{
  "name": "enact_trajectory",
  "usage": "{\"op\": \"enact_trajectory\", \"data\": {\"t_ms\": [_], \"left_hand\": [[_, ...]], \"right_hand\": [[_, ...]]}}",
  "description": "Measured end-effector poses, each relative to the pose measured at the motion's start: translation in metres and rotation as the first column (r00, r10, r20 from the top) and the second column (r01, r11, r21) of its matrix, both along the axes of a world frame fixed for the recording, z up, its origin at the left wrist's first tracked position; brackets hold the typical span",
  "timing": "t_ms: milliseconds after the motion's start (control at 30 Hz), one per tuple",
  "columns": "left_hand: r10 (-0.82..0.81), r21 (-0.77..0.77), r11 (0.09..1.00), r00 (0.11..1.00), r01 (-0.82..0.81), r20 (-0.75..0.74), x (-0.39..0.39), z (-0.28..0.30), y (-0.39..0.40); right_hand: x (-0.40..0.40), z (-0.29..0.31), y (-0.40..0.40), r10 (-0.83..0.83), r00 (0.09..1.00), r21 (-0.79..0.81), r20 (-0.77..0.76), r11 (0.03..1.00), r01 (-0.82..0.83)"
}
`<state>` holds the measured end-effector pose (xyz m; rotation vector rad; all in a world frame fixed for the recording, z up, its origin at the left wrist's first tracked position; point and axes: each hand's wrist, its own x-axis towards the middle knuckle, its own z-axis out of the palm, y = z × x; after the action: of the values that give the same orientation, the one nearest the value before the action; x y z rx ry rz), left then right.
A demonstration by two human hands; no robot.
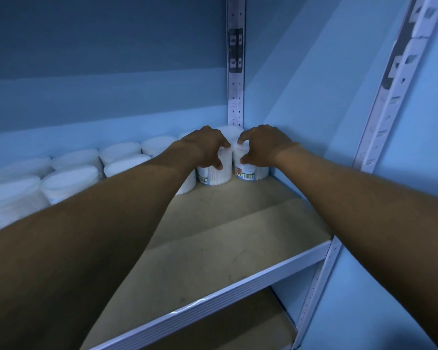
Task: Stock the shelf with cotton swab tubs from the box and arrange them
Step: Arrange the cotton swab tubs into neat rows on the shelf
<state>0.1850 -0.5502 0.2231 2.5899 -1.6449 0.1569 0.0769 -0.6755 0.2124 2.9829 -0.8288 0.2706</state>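
Two rows of white cotton swab tubs (pixel 74 175) line the back of the shelf board (pixel 213 248), running from the left edge to the right corner. My left hand (pixel 205 147) grips the top of one tub (pixel 215 173) in the front row. My right hand (pixel 261 146) grips the tub (pixel 250 171) beside it, against the right wall. Both tubs stand upright on the board, touching each other, with barcode labels facing me. The box is not in view.
A perforated metal upright (pixel 235 72) stands in the back corner and another (pixel 390 97) at the front right. Blue walls close the back and right side. A lower shelf (pixel 225 332) shows beneath the white front rail (pixel 213 299).
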Motion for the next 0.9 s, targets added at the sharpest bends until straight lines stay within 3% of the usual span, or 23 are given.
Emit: {"op": "enact_trajectory", "data": {"t_ms": [567, 900], "left_hand": [[-0.005, 0.001, 1.000, 1.000, 0.005, -0.025, -0.037, -0.003, 0.029], [0.005, 0.040, 0.999, 1.000, -0.004, -0.025, -0.067, -0.002, 0.055]], "right_hand": [[-0.034, 0.002, 0.027, -0.058, 0.996, -0.007, -0.070, 0.998, 0.058], [-0.074, -0.001, 0.051, -0.033, 0.999, 0.030, -0.022, 0.999, 0.034]]}}
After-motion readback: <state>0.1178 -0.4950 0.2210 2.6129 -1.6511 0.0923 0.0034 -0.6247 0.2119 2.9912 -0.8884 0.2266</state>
